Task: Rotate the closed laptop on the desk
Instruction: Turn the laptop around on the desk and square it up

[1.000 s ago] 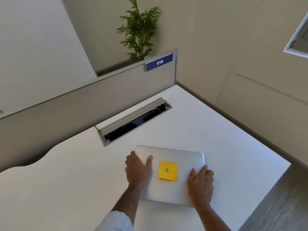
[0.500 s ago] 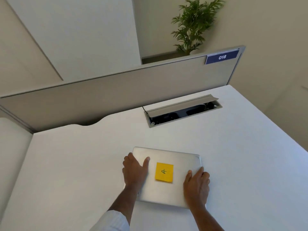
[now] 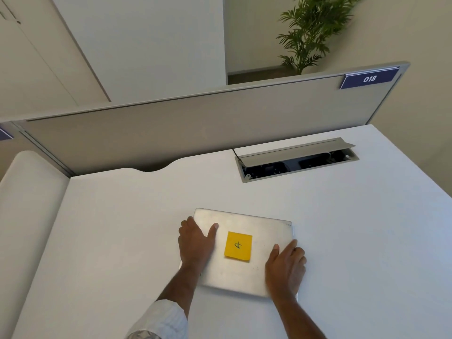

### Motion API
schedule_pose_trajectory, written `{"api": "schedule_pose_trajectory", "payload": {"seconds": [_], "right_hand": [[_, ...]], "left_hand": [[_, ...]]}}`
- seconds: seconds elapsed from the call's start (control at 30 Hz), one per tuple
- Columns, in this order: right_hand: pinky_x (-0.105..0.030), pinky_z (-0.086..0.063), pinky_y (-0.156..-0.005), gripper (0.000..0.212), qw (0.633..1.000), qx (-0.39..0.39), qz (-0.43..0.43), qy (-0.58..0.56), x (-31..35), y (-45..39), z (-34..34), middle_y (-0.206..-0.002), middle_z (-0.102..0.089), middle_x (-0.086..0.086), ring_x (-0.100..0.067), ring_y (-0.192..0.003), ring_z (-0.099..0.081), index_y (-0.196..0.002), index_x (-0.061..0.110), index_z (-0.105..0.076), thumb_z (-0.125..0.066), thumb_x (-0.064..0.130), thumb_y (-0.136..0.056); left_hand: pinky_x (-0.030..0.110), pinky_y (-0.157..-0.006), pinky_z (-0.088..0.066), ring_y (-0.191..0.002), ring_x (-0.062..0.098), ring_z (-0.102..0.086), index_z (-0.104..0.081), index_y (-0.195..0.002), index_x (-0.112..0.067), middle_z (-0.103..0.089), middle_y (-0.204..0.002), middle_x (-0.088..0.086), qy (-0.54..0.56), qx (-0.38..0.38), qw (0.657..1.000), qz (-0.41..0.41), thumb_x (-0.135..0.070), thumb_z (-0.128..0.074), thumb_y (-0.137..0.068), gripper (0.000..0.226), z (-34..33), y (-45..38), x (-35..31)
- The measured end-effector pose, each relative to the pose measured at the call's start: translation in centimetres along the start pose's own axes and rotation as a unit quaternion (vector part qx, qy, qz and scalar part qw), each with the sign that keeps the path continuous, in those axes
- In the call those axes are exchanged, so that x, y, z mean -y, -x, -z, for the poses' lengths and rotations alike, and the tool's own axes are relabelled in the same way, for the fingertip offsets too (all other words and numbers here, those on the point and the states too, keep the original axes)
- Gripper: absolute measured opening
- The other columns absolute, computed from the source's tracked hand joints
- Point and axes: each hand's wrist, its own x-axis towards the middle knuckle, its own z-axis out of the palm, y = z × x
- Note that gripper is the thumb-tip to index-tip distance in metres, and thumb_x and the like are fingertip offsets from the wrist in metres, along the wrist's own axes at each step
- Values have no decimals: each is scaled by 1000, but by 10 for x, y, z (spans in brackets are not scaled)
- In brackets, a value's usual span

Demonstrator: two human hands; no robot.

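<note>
A closed silver laptop [image 3: 266, 231] lies flat on the white desk [image 3: 122, 228], its long side running left to right and slightly skewed. A yellow sticky note [image 3: 238, 245] with a handwritten mark sits at the middle of the lid. My left hand [image 3: 195, 243] grips the laptop's left edge, thumb on the lid and fingers over the side. My right hand [image 3: 286, 267] holds the near right corner, thumb on the lid and fingers wrapped around the right edge.
An open cable tray [image 3: 296, 160] with a raised grey flap is set into the desk behind the laptop. A beige partition [image 3: 195, 128] with a blue "018" sign [image 3: 369, 79] backs the desk. A plant [image 3: 308, 33] stands beyond it.
The view has swung to the left, so the partition and cable tray appear further right. Both hands stay on the laptop's sides; the laptop has turned slightly, if at all.
</note>
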Motion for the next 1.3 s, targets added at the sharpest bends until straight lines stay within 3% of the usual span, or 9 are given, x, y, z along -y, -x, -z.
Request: {"api": "schedule_pose_trajectory", "payload": {"seconds": [0.53, 0.73, 0.8, 0.9, 1.03, 1.13, 1.3], "right_hand": [[-44, -49, -67, 59, 999, 1, 12, 40, 1, -1, -4, -112, -56, -19, -37, -89, -55, -139, -7, -42, -48, 36, -99], [-45, -47, -70, 60, 998, -6, 16, 62, 0, -1, -9, -116, -53, -20, -36, -94, -54, -139, -8, -40, -51, 33, -98], [-46, -47, -74, 61, 997, -7, 30, 71, -2, -4, -9, -123, -49, -20, -35, -100, -52, -141, -8, -37, -48, 34, -99], [-47, -48, -81, 64, 997, -12, 41, 65, -2, -4, -10, -134, -44, -20, -35, -110, -49, -144, -8, -32, -46, 35, -100], [-49, -48, -89, 68, 997, -15, 50, 58, -5, 3, -10, -146, -39, -24, -38, -119, -49, -147, -10, -30, -46, 36, -100], [-49, -48, -89, 69, 997, -14, 51, 63, -9, 6, -7, -148, -40, -25, -39, -118, -50, -147, -8, -31, -46, 40, -99], [-46, -50, -79, 70, 996, -11, 52, 76, -10, 11, -1, -141, -47, -21, -37, -108, -55, -147, -2, -36, -43, 47, -98]], "left_hand": [[49, -87, -44, -103, 38, -52, -55, -110, -2, -55, -107, 16, -36, -16, 999, 18, -59, -69, -82, 66, -11, -5, 0], [46, -80, -45, -95, 35, -53, -55, -109, -2, -56, -102, 15, -102, -12, 994, -33, -64, -58, -89, 66, -8, 1, 4], [45, -83, -46, -99, 33, -53, -52, -122, 1, -57, -110, 15, -132, -13, 989, -62, -63, -50, -93, 70, -7, 3, 8], [46, -99, -46, -120, 36, -52, -41, -144, 4, -53, -136, 19, -140, -15, 985, -103, -59, -40, -99, 78, -9, 8, 15], [48, -117, -33, -143, 38, -37, -30, -154, -2, -34, -159, 22, -160, 3, 979, -125, -67, -13, -94, 90, -9, 18, 16], [48, -115, -37, -141, 39, -38, -32, -154, -8, -31, -159, 24, -181, 6, 975, -128, -70, -12, -93, 90, -8, 22, 17], [47, -98, -46, -128, 38, -47, -34, -154, -15, -37, -154, 25, -215, 10, 971, -103, -72, -23, -95, 83, -5, 26, 17]]}}
